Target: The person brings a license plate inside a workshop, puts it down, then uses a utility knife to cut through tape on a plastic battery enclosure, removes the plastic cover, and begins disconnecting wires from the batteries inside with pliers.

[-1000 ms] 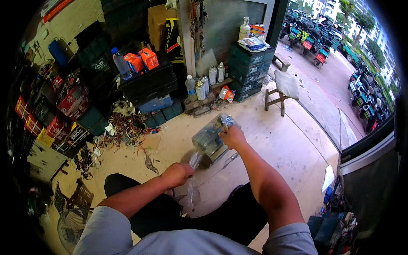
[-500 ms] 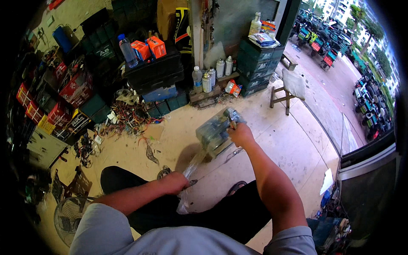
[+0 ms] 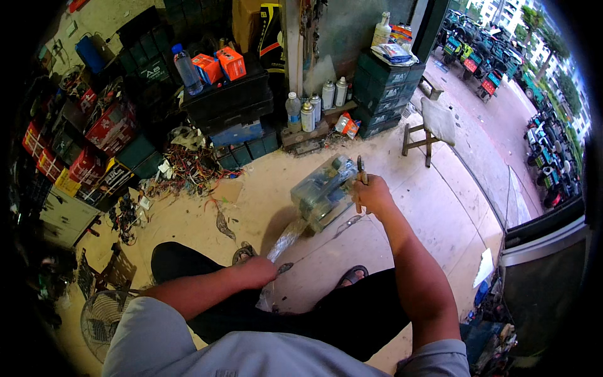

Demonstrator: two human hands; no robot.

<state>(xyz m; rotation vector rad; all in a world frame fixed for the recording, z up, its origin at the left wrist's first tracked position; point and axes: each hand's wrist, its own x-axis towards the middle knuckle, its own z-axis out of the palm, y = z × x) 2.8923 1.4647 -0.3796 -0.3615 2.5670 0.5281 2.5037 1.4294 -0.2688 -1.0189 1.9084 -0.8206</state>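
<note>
In front of me on the floor is a boxy, dark grey-green block (image 3: pixel 320 195), covered in clear plastic. From its near side a twisted strip of clear plastic film (image 3: pixel 287 241) runs down to my left hand (image 3: pixel 256 272). That hand is closed round the strip, and a loose end hangs below it. At the block's right side, my right hand (image 3: pixel 377 193) is wrapped round a slim hand tool (image 3: pixel 360 164) with a dark upper end. Its kind is unclear, and my fingers cover its middle. I cannot tell whether the tool touches the plastic.
A small wooden stool (image 3: pixel 438 121) stands ahead to the right, near the doorway. Spray cans (image 3: pixel 308 117) line a low ledge. Tangled wires (image 3: pixel 191 168) lie left of the block, and a floor fan (image 3: pixel 103 319) is at lower left. Stacked dark cases (image 3: pixel 381 94) stand farther back.
My right hand, with the tool, has moved right from over the block's top to beside it. The left hand still grips the plastic strip, nearly in place.
</note>
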